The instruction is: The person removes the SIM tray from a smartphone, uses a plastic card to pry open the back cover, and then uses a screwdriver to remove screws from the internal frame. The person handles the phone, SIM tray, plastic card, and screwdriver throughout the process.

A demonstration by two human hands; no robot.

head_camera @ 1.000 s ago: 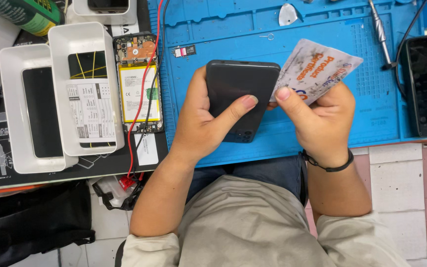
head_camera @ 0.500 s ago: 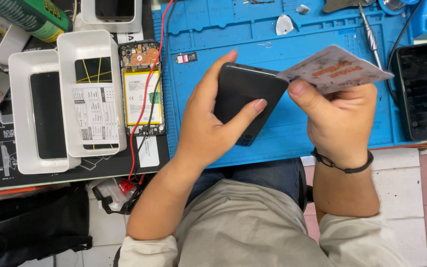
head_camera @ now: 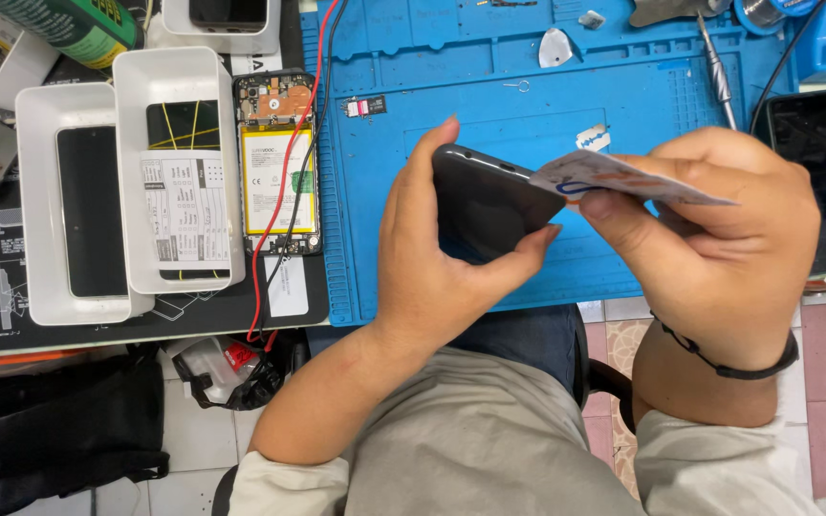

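Above the blue work mat (head_camera: 432, 153), the left hand (head_camera: 432, 258) was clamped around a dark phone (head_camera: 485, 205), fingers along its far edge and thumb pressed on the near side, so the phone sat tilted and clear of the mat. The right hand (head_camera: 709, 239) pinched a thin plastic card (head_camera: 614, 180) between thumb and fingers, the card's corner touching the phone's upper right edge.

Left of the mat stood two white trays side by side. The outer white tray (head_camera: 35, 201) held a black phone (head_camera: 91, 210) lying flat. The inner white tray (head_camera: 169, 72) held a dark device (head_camera: 184, 124) bound with yellow bands and partly covered by a printed paper sheet (head_camera: 184, 215). A third white tray (head_camera: 222, 29) at the top edge held another dark phone, only partly in view.

Just beside the inner tray lay an opened phone (head_camera: 279, 162), its battery and circuit board exposed, with a red wire (head_camera: 274, 205) and a black one running across it. Another black phone (head_camera: 819, 172) lay at the mat's right edge.
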